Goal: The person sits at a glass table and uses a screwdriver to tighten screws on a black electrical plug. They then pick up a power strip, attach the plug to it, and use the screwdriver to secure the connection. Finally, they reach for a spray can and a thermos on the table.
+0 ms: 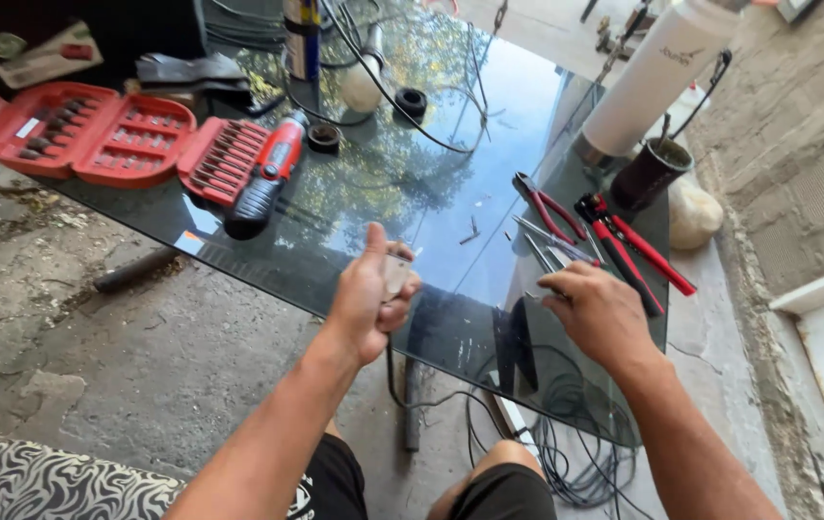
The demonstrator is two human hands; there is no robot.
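Head view looks down on a big dark glass tabletop (402,193), reflecting trees, set over rough concrete. Next in size, a red bit-set case (94,135) lies open at the far left, with a red-and-black screwdriver (262,178) beside it. A white bottle (653,72) stands far right. Then 2 hands: the left hand (366,299) grips a small pale flat piece (395,274), thumb up, fingers curled tight around it, held above the near edge of the glass. The right hand (597,308) rests on the glass, fingers bent down, seemingly pinching at thin metal tweezers (551,243) near the red-handled pliers (551,207). It looks like a tool pick-up; bringing tool to piece calls for a steady grip.
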